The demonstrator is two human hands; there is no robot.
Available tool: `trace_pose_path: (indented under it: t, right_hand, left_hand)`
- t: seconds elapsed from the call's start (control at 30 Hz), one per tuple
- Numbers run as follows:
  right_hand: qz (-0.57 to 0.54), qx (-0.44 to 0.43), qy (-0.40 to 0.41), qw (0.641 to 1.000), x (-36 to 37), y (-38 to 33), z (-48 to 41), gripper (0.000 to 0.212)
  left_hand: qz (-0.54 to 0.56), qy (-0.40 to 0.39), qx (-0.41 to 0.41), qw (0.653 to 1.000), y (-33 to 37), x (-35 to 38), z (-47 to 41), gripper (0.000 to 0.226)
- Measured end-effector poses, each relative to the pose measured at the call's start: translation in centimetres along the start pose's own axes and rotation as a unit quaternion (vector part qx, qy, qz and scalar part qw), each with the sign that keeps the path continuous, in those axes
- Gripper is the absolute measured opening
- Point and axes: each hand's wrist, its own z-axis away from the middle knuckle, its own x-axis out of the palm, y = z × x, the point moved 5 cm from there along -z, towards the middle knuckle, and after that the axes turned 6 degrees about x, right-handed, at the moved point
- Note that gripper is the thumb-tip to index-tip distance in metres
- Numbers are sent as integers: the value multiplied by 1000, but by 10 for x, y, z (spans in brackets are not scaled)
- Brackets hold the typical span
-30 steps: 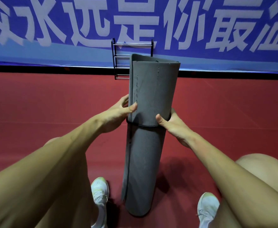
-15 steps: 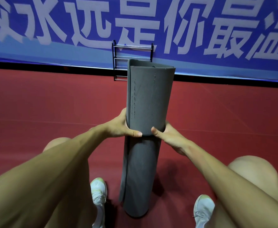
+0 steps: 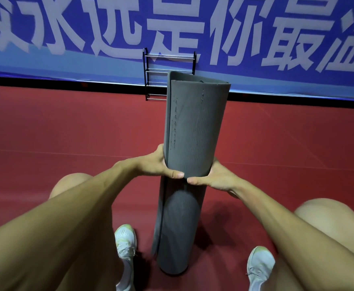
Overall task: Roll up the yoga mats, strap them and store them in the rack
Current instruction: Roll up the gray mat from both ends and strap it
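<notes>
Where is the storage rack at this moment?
Head view, upper centre: the black rack stands against the blue banner, behind the upright grey yoga mat.

A: Where does the rolled mat (image 3: 193,133) stand?
B: On end on the floor (image 3: 67,133), left shoe (image 3: 124,242) at 7 o'clock, right shoe (image 3: 260,263) at 5; left grip (image 3: 157,166) at 9, right grip (image 3: 216,177) at 3.
A: The rack (image 3: 155,76)?
B: Behind it, 12 o'clock, before the banner (image 3: 276,38).

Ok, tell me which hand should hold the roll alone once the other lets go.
Left, probably. The left hand wraps the rolled mat on the side where its loose outer edge runs, thumb across the front, so it can pin that flap. The right hand grips the smooth side.
</notes>
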Motion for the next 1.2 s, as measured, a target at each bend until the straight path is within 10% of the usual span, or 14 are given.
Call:
trace_pose_path:
  t: [0.17, 0.27, 0.37, 0.53, 0.67, 1.03, 1.2]
  right_hand:
    - [-27, 4, -18, 999, -3, -14, 11, 72]
    - [-78, -23, 18, 997, -14, -43, 19, 106]
    - [-153, -29, 74, 985, -36, -77, 19, 124]
    - [-141, -21, 152, 978, -60, -139, 19, 43]
    - [-4, 1, 218, 976, -79, -161, 12, 80]
    - [-15, 95, 189, 977, -87, -183, 0, 33]
    - [79, 69, 226, 968, -78, -186, 3, 53]
  left_hand:
    - [175, 135, 88, 971, 42, -32, 14, 119]
    - [234, 142, 83, 958, 64, -58, 20, 75]
    - [191, 167, 60, 965, 89, -82, 25, 65]
    - [116, 262, 44, 957, 140, -101, 23, 48]
    - [-15, 200, -21, 980, 163, -99, 21, 46]
    - [-28, 207, -77, 975, 189, -80, 16, 21]
    - [-80, 291, -33, 953, 183, -75, 20, 36]
